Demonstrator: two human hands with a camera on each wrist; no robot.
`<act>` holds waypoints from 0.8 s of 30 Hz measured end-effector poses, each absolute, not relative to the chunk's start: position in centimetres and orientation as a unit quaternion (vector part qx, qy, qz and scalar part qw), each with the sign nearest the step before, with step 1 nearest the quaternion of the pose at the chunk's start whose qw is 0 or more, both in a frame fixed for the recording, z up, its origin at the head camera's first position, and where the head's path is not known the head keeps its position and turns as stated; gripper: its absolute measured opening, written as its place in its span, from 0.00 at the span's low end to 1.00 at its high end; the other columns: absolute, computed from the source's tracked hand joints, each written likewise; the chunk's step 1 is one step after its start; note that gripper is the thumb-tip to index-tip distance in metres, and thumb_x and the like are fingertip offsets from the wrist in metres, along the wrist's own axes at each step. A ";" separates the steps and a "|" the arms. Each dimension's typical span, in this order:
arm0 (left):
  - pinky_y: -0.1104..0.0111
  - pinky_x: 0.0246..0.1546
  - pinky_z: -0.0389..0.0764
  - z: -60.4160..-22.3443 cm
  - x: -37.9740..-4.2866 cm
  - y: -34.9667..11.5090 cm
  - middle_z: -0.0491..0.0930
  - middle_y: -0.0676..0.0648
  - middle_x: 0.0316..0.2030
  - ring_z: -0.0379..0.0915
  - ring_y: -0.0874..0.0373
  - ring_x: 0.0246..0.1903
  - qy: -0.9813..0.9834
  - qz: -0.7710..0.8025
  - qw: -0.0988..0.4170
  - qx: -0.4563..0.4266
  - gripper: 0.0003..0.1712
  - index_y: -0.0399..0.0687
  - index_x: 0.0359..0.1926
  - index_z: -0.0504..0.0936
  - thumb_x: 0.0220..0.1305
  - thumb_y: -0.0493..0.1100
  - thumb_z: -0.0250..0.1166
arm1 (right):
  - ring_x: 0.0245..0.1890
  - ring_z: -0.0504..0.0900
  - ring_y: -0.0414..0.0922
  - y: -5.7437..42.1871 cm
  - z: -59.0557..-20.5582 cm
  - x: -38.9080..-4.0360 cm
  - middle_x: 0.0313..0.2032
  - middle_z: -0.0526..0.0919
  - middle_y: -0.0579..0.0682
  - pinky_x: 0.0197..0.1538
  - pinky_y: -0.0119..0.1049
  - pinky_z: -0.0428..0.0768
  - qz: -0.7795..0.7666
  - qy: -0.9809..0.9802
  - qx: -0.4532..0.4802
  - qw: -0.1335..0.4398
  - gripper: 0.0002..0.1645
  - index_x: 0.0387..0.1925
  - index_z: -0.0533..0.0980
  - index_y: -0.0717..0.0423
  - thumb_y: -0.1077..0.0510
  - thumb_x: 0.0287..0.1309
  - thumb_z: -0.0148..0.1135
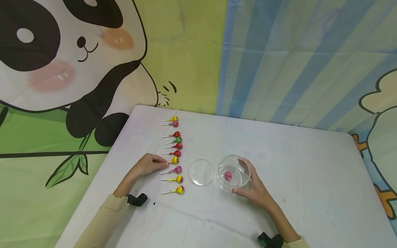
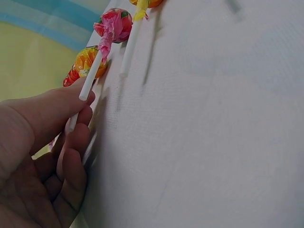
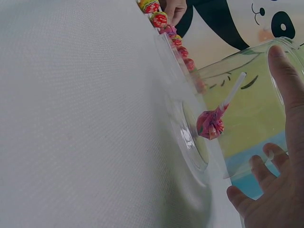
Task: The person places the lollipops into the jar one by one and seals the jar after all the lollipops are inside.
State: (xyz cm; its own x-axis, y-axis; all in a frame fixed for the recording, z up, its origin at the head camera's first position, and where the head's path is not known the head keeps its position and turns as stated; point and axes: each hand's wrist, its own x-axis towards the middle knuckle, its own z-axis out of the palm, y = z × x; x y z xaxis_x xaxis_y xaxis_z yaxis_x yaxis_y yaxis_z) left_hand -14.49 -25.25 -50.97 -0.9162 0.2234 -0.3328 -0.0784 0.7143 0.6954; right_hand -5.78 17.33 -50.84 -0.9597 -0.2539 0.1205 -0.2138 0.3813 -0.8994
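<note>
White table (image 1: 310, 179) carries, toward its left edge, a yellow lollipop (image 1: 175, 160), probably light, best held by the stick (image 2: 73, 123), which the left hand (image 1: 147, 164) pinches; farther in, the wide-spread right hand (image 1: 255, 187) grips a likely slippery clear jar (image 1: 239, 177) by its wall.

White table (image 1: 310, 172), panda print (image 1: 74, 65) behind it at left, blue-striped panel (image 1: 279, 51) at right; dark speck (image 1: 154, 203) on the table.

Left hand (image 1: 150, 164) — pinching, right hand (image 1: 256, 190) — gripping wide
</note>
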 end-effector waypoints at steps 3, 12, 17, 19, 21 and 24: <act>0.68 0.39 0.73 -50.9 -14.5 -25.2 0.86 0.47 0.41 0.75 0.57 0.38 0.903 0.375 0.203 0.046 0.13 0.50 0.40 0.89 0.58 0.52 0.70 | 0.71 0.60 0.55 17.3 -50.8 -5.7 0.71 0.63 0.54 0.72 0.51 0.56 -0.531 0.836 -0.137 0.019 0.67 0.73 0.49 0.37 0.57 0.36 0.81; 0.68 0.41 0.74 -50.8 -14.6 -25.6 0.86 0.47 0.40 0.76 0.58 0.39 0.900 0.384 0.197 0.058 0.12 0.49 0.40 0.88 0.59 0.50 0.69 | 0.72 0.60 0.43 17.3 -50.9 -5.5 0.71 0.63 0.51 0.73 0.42 0.55 -0.528 0.838 -0.138 0.016 0.67 0.74 0.49 0.37 0.57 0.37 0.81; 0.70 0.40 0.73 -50.8 -14.7 -25.8 0.86 0.47 0.41 0.75 0.60 0.39 0.896 0.395 0.195 0.052 0.13 0.48 0.41 0.88 0.59 0.51 0.69 | 0.71 0.59 0.37 17.4 -51.1 -5.6 0.71 0.63 0.51 0.72 0.46 0.55 -0.524 0.840 -0.143 0.014 0.67 0.74 0.48 0.38 0.57 0.37 0.80; 0.71 0.40 0.74 -50.8 -14.7 -25.8 0.86 0.47 0.41 0.75 0.61 0.39 0.894 0.400 0.194 0.051 0.14 0.48 0.41 0.88 0.60 0.51 0.69 | 0.72 0.59 0.40 17.4 -51.1 -5.6 0.71 0.62 0.53 0.72 0.39 0.54 -0.523 0.840 -0.148 0.014 0.67 0.74 0.48 0.39 0.57 0.38 0.80; 0.72 0.40 0.75 -50.7 -14.7 -25.8 0.86 0.46 0.41 0.75 0.60 0.39 0.890 0.410 0.194 0.052 0.14 0.47 0.42 0.88 0.60 0.50 0.69 | 0.72 0.59 0.44 17.5 -51.1 -5.7 0.71 0.62 0.54 0.72 0.39 0.54 -0.521 0.840 -0.150 0.016 0.66 0.74 0.48 0.40 0.57 0.39 0.80; 0.72 0.38 0.76 -50.2 -14.6 -25.5 0.86 0.46 0.41 0.76 0.60 0.38 0.881 0.428 0.196 0.049 0.15 0.47 0.43 0.88 0.59 0.50 0.69 | 0.72 0.59 0.49 17.4 -50.9 -5.6 0.71 0.63 0.53 0.72 0.51 0.55 -0.523 0.839 -0.146 0.019 0.66 0.74 0.48 0.39 0.57 0.38 0.80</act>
